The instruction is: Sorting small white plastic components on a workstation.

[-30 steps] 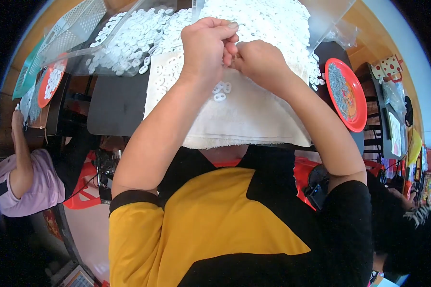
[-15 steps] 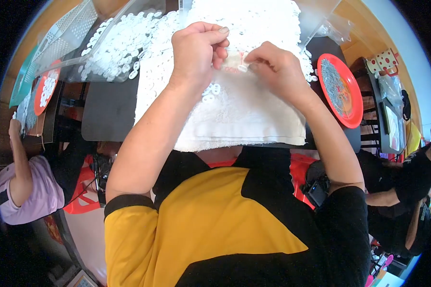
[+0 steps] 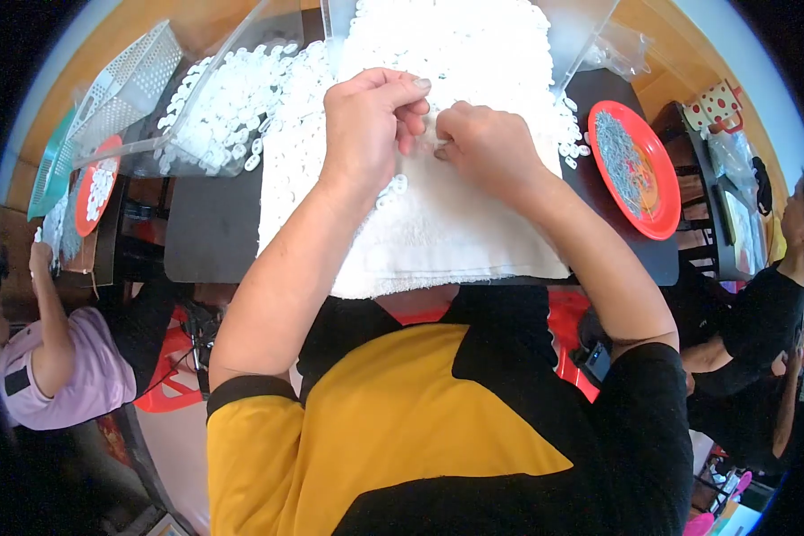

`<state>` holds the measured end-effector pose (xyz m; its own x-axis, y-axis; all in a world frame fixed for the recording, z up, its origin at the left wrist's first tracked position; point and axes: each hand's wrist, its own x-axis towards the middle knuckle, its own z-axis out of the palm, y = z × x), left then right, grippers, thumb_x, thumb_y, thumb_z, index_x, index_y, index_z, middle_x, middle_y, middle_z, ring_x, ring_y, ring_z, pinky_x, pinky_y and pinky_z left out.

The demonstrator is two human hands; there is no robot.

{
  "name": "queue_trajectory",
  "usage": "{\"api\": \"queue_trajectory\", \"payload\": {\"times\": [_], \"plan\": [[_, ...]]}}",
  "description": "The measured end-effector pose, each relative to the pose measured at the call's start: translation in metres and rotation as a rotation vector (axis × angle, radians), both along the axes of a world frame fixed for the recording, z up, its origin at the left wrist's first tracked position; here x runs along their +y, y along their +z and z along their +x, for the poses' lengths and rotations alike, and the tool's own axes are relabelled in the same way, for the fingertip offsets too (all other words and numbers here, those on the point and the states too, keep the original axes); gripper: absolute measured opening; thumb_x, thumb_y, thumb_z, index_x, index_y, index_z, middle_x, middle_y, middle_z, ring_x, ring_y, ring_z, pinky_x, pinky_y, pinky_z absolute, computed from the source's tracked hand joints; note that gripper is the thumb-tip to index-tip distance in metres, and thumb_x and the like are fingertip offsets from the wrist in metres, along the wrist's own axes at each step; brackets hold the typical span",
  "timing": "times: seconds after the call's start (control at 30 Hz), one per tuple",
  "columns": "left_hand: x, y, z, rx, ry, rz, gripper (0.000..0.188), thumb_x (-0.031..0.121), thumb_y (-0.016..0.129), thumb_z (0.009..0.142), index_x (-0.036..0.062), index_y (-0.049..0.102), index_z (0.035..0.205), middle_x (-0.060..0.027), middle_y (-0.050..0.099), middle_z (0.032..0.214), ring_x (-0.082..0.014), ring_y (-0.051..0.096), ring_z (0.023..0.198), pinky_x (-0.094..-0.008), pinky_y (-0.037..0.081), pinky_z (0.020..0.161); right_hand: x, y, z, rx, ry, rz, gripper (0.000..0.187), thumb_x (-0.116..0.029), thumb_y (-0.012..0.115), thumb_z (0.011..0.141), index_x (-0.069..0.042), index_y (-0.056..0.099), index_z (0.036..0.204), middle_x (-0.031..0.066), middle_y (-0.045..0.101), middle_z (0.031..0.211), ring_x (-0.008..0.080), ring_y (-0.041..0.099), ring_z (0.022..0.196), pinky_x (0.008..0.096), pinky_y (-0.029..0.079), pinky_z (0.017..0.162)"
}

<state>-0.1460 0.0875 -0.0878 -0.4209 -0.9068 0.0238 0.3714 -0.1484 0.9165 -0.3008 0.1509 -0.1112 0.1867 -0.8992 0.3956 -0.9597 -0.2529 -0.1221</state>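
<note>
Over a white towel (image 3: pixel 473 246), my left hand (image 3: pixel 366 125) is closed, its thumb pressed against the index finger in a pinch. Whatever lies between those fingertips is too small or hidden to name. Close to its right, my right hand (image 3: pixel 500 147) has its fingers curled in, the tips near the left fingers; they hide anything they hold. Beyond both hands, a heap of small white oval plastic pieces (image 3: pixel 447 49) covers the towel. A few more white pieces (image 3: pixel 397 186) lie beside my left wrist.
A clear plastic bin (image 3: pixel 241 40) with more white pieces stands at the left. At the right, a red plate (image 3: pixel 661 210) holds many thin grey pieces. Baskets (image 3: pixel 134 71) and another red plate (image 3: pixel 87 210) are far left. Other people (image 3: pixel 71 357) sit on both sides.
My right hand has moved slightly left and down, its fingers curling in closer to my left hand. A white piece and red marks seen between the hands are now out of sight.
</note>
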Motion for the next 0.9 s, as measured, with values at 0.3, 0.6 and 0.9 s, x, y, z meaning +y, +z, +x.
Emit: {"api": "queue_trajectory", "payload": {"times": [0.3, 0.6, 0.9], "plan": [[0.004, 0.000, -0.002, 0.074, -0.043, 0.074, 0.010, 0.002, 0.066, 0.081, -0.0057, 0.061, 0.084, -0.0106, 0.061, 0.068, -0.0130, 0.055, 0.052, -0.0240, 0.041, 0.041, 0.000, 0.000, -0.002, -0.044, 0.044, -0.001, 0.012, -0.008, 0.065, 0.075, -0.005, 0.061, 0.085, 0.0091, 0.063, 0.077, 0.0259, 0.064, 0.068, 0.0388, 0.049, 0.061], [0.010, 0.003, -0.006, 0.061, -0.050, 0.104, 0.011, 0.001, 0.064, 0.083, -0.0078, 0.061, 0.088, -0.0144, 0.064, 0.072, -0.0140, 0.055, 0.050, -0.0248, 0.043, 0.043, 0.004, 0.027, -0.021, -1.326, 0.112, 0.148, 0.013, -0.005, 0.059, 0.087, -0.001, 0.065, 0.098, -0.0011, 0.059, 0.074, 0.0066, 0.053, 0.066, 0.0206, 0.038, 0.061], [0.012, 0.001, -0.006, 0.016, -0.117, 0.076, 0.014, 0.008, 0.063, 0.088, -0.0053, 0.061, 0.093, -0.0093, 0.061, 0.075, -0.0127, 0.054, 0.055, -0.0227, 0.038, 0.043, 0.005, 0.030, -0.014, -1.192, 0.172, 0.120, 0.012, -0.012, 0.060, 0.092, -0.001, 0.065, 0.095, -0.0013, 0.059, 0.079, 0.0057, 0.051, 0.072, 0.0207, 0.040, 0.064]]}}
